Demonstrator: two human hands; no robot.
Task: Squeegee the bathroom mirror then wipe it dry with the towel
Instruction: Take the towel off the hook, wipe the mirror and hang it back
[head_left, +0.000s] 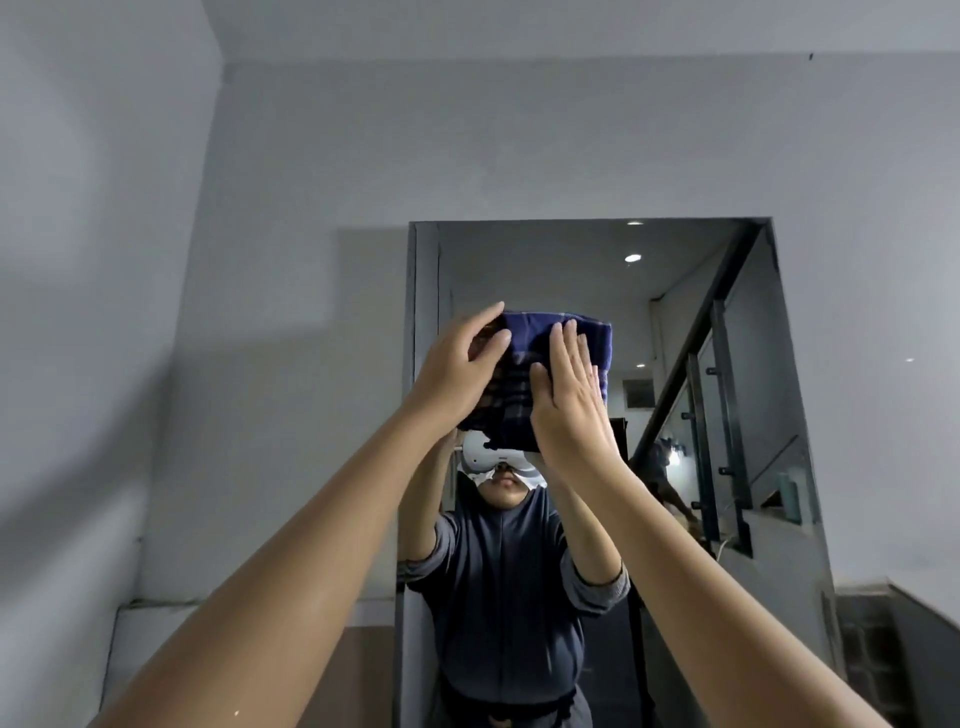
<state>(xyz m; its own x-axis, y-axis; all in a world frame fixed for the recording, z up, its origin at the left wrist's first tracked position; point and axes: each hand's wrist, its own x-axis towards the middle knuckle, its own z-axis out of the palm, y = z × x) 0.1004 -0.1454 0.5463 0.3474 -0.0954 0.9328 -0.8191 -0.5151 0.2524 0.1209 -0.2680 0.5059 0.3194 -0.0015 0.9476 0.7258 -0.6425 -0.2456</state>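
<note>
A tall mirror (727, 322) hangs on the grey wall straight ahead. A folded dark blue checked towel (530, 332) is pressed against its upper middle part. My left hand (460, 366) lies on the towel's left side with fingers curved over its top edge. My right hand (569, 400) lies flat on the towel's right side, fingers pointing up. Both arms are stretched up and forward. The mirror reflects a person in a dark shirt and a white headset. No squeegee is in view.
Grey walls (156, 260) surround the mirror, with a corner at the left. The mirror reflects a staircase with a dark railing (717, 384) and ceiling lights. A tiled ledge (883, 623) sits at the lower right.
</note>
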